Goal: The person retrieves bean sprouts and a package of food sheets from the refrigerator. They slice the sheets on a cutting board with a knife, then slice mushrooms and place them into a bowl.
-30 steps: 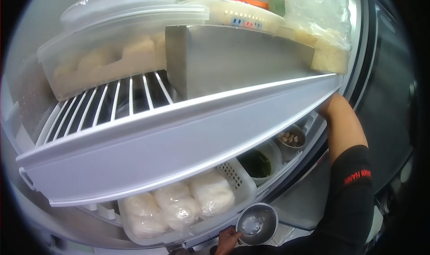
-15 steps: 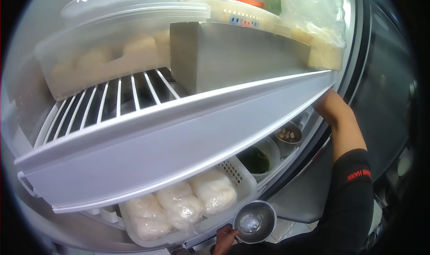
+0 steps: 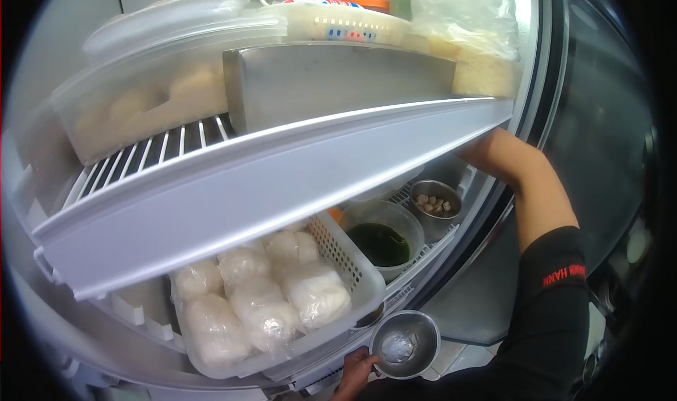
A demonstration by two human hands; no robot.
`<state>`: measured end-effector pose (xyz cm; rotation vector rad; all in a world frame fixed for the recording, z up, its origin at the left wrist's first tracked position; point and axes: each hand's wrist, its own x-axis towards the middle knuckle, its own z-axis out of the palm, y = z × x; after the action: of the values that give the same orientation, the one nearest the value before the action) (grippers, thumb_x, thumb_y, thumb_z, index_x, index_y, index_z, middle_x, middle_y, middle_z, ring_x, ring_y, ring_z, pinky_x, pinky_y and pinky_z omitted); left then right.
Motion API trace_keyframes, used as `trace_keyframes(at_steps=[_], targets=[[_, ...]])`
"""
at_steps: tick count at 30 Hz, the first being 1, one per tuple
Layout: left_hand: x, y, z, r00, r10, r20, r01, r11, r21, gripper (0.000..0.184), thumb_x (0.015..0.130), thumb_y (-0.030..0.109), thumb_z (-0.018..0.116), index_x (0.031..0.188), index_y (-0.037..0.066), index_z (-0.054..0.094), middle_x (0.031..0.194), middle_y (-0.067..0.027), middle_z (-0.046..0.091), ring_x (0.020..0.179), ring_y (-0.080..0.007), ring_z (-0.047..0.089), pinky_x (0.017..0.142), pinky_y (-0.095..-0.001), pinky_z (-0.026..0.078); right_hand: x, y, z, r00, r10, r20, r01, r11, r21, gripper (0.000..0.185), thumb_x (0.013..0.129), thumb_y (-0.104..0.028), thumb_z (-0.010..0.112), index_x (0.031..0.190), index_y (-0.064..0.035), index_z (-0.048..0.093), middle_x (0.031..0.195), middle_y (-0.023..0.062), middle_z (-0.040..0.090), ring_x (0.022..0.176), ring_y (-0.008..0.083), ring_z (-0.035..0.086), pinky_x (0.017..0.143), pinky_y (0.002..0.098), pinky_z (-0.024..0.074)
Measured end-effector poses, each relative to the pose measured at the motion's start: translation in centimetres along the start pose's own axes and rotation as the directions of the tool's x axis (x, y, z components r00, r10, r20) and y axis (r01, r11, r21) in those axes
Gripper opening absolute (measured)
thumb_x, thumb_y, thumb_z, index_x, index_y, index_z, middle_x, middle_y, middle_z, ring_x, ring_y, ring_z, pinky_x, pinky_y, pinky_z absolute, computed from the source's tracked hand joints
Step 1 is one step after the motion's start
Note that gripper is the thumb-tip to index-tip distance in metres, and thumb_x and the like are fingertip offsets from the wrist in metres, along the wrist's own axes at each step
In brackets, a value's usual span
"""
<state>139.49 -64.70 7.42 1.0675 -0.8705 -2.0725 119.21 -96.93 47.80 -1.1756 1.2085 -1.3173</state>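
Observation:
Low in the view, my left hand [image 3: 358, 374] grips the rim of a round metal bowl [image 3: 422, 354], its thumb over the edge. The bowl's shiny bottom shows. My right hand [image 3: 486, 147] reaches in beneath the white shelf front [image 3: 247, 196] at its right end; its fingers are hidden behind the shelf. Below that arm stand a metal pot [image 3: 451, 207] holding small pale brown pieces and a clear tub [image 3: 416, 232] with dark green contents. To their left, a white perforated basket [image 3: 370, 270] holds several plastic-wrapped white bundles.
On the upper wire shelf sit a translucent lidded box [image 3: 155, 112] with pale lumps, a steel container [image 3: 338, 80], a cream basket [image 3: 360, 31] and a plastic bag [image 3: 472, 20]. The open fridge door [image 3: 599, 133] is at the right.
My view has shifted, so more of the basket, tub and pot shows below the shelf. My right arm reaches further left under the shelf. My left hand keeps hold of the bowl.

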Motion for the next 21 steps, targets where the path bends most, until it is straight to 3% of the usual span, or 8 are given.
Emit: trace_keyframes(at_steps=[7, 8, 12, 21], targets=[[0.1, -0.9, 1.4, 1.0, 0.0, 0.028, 0.003, 0.996, -0.091, 0.017, 0.074, 0.0, 0.068, 0.066, 0.004, 0.053, 0.06, -0.007, 0.056, 0.048, -0.0169, 0.055, 0.042, -0.0295, 0.048, -2.7, -0.7, -1.1, 0.998, 0.05, 0.04, -0.057, 0.978, 0.2, 0.028, 0.094, -0.021, 0.058, 0.111, 0.0008, 0.062, 0.108, 0.0201, 0.067, 0.098, 0.0338, 0.066, 0.088, 0.0487, 0.0544], [-0.4, -0.3, 2.5, 0.998, -0.022, -0.053, 0.018, 0.997, -0.075, 0.019, 0.074, -0.001, 0.067, 0.065, 0.005, 0.052, 0.061, -0.0067, 0.056, 0.048, -0.0163, 0.054, 0.041, -0.0291, 0.047, -3.1, -1.1, -1.6, 0.998, 0.05, 0.047, -0.06, 0.971, 0.23, 0.028, 0.094, -0.021, 0.058, 0.111, 0.0009, 0.062, 0.108, 0.0201, 0.067, 0.098, 0.0338, 0.066, 0.088, 0.0487, 0.0545], [-1.6, 0.2, 4.4, 0.998, -0.008, -0.064, 0.005, 0.999, -0.044, 0.019, 0.074, -0.002, 0.067, 0.064, 0.005, 0.051, 0.062, -0.0068, 0.056, 0.048, -0.016, 0.054, 0.041, -0.0294, 0.048, -5.3, -0.4, -2.9, 0.992, 0.091, 0.091, -0.117, 0.926, 0.358, 0.028, 0.094, -0.021, 0.058, 0.111, 0.0011, 0.062, 0.108, 0.02, 0.067, 0.097, 0.0336, 0.066, 0.087, 0.0489, 0.0549], [-2.3, 1.0, 7.6, 0.994, 0.02, -0.111, -0.026, 0.998, -0.055, 0.023, 0.072, -0.002, 0.066, 0.063, 0.007, 0.048, 0.06, -0.0026, 0.048, 0.047, -0.0159, 0.051, 0.04, -0.0302, 0.048, -9.3, -1.2, -4.2, 0.965, 0.141, 0.222, -0.245, 0.787, 0.566, 0.028, 0.094, -0.021, 0.057, 0.11, 0.0015, 0.062, 0.108, 0.02, 0.067, 0.096, 0.0332, 0.067, 0.086, 0.0493, 0.0557]])
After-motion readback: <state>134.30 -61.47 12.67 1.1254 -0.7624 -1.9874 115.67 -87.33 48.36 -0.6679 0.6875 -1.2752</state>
